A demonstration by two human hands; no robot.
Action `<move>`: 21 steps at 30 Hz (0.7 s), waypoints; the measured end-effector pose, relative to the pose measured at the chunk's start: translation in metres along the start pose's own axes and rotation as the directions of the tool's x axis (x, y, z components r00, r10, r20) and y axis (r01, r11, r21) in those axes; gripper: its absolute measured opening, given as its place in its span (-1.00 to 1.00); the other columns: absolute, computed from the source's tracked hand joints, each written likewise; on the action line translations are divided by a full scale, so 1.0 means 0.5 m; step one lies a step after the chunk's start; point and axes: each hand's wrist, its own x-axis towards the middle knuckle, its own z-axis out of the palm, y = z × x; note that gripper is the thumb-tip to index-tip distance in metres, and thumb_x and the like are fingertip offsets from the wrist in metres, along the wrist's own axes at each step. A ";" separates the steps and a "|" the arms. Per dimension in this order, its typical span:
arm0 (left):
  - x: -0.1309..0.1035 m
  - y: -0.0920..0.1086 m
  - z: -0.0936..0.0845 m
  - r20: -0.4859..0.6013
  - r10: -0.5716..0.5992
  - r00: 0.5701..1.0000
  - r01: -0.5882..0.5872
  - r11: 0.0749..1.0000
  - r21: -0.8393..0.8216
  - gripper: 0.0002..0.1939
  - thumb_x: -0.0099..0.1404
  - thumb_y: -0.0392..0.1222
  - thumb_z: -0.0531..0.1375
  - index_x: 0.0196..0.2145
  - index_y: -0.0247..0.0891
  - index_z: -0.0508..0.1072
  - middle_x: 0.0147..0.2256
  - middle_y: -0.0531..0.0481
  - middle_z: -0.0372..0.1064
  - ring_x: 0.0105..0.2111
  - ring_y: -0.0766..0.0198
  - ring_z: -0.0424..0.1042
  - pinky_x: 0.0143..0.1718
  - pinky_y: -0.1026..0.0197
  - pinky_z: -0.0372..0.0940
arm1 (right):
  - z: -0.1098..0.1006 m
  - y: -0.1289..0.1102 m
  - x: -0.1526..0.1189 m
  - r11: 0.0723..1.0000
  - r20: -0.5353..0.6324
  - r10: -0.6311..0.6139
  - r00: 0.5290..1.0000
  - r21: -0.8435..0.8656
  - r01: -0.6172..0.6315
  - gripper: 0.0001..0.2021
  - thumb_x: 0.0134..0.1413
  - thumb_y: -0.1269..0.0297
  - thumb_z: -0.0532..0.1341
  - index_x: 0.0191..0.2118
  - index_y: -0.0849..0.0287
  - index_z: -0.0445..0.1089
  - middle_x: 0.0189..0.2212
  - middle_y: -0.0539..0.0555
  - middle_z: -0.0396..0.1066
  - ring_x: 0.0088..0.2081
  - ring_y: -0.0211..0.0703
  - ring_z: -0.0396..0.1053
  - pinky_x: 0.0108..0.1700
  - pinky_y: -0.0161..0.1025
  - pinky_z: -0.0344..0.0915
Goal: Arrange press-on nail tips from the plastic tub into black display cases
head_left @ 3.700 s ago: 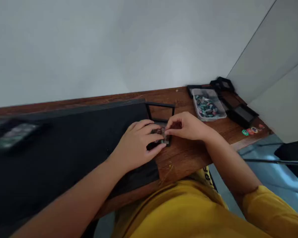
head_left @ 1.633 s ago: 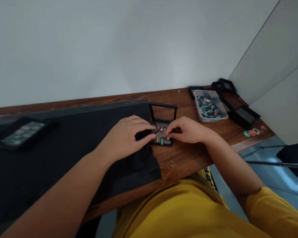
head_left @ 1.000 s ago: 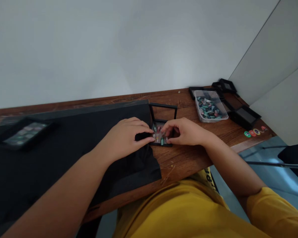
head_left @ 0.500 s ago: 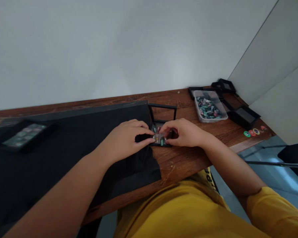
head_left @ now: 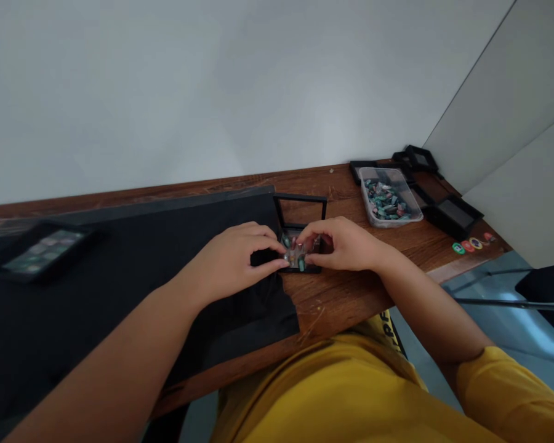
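Observation:
A small black box [head_left: 300, 271] with its framed lid [head_left: 301, 197] raised stands at the right edge of the black cloth. Several small stones lie inside, among them a green stone [head_left: 301, 264]. My left hand [head_left: 242, 255] reaches in from the left, thumb and forefinger bent toward each other at the box's left side. From the right, my right hand [head_left: 344, 245] has its fingertips over the box's right part, curled around something too small to make out. What lies between my left fingertips is also too small to tell.
A clear plastic tub [head_left: 390, 197] of green and pink stones stands right of the box. Black boxes [head_left: 453, 215] lie beyond it, near round stickers [head_left: 467, 246]. A filled black case [head_left: 41, 249] rests on the black cloth [head_left: 166, 221] at left. A wall rises behind.
My right hand has shifted very slightly up and left over the box. My left hand stays almost in place at the box's left side.

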 end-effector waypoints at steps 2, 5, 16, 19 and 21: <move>0.000 -0.001 0.001 -0.008 0.001 1.000 -0.001 1.000 0.000 -0.60 0.44 0.23 0.19 -0.18 -0.05 0.70 -0.19 -0.06 0.60 -0.18 0.06 0.54 -0.09 0.02 0.41 | -0.002 0.001 -0.001 0.999 -0.093 -0.038 0.995 0.013 0.039 -0.83 0.18 0.38 0.37 -0.09 0.18 0.56 -0.24 0.04 0.62 -0.27 -0.22 0.49 -0.20 -0.29 0.30; 0.001 -0.002 0.003 -0.015 -0.009 1.000 0.009 1.000 -0.003 -0.59 0.45 0.25 0.18 -0.18 -0.06 0.70 -0.18 -0.06 0.60 -0.17 0.06 0.53 -0.08 0.03 0.41 | -0.024 -0.005 -0.010 0.995 -0.300 -0.094 0.949 -0.004 0.097 -0.83 0.28 0.25 0.32 -0.09 0.18 0.57 -0.21 0.09 0.60 -0.26 -0.18 0.47 -0.21 -0.26 0.32; 0.006 -0.011 0.013 0.003 -0.045 0.999 0.045 0.996 -0.081 -0.55 0.43 0.29 0.18 -0.17 -0.07 0.69 -0.18 -0.05 0.59 -0.15 0.08 0.54 -0.05 0.05 0.42 | -0.298 0.071 -0.076 0.585 -0.468 0.337 0.817 -0.575 -0.571 -0.82 0.10 0.32 0.37 -0.16 0.18 0.64 -0.26 0.15 0.64 -0.27 -0.02 0.51 -0.25 -0.17 0.31; 0.007 -0.015 0.017 0.016 -0.052 0.999 0.053 0.994 -0.097 -0.57 0.42 0.27 0.18 -0.17 -0.06 0.68 -0.18 -0.03 0.59 -0.15 0.09 0.54 -0.05 0.06 0.42 | -0.303 0.095 -0.057 0.479 -0.308 0.566 0.765 -0.632 -0.609 -0.78 0.06 0.30 0.43 -0.14 0.19 0.65 -0.27 0.16 0.66 -0.25 -0.01 0.55 -0.25 -0.19 0.33; 0.007 -0.016 0.018 0.022 -0.056 0.998 0.058 0.994 -0.094 -0.59 0.42 0.26 0.19 -0.17 -0.06 0.67 -0.18 -0.02 0.59 -0.14 0.08 0.54 -0.04 0.05 0.41 | -0.294 0.099 -0.046 0.441 -0.271 0.627 0.730 -0.649 -0.620 -0.78 0.08 0.29 0.44 -0.13 0.20 0.64 -0.31 0.15 0.66 -0.30 -0.05 0.54 -0.28 -0.21 0.31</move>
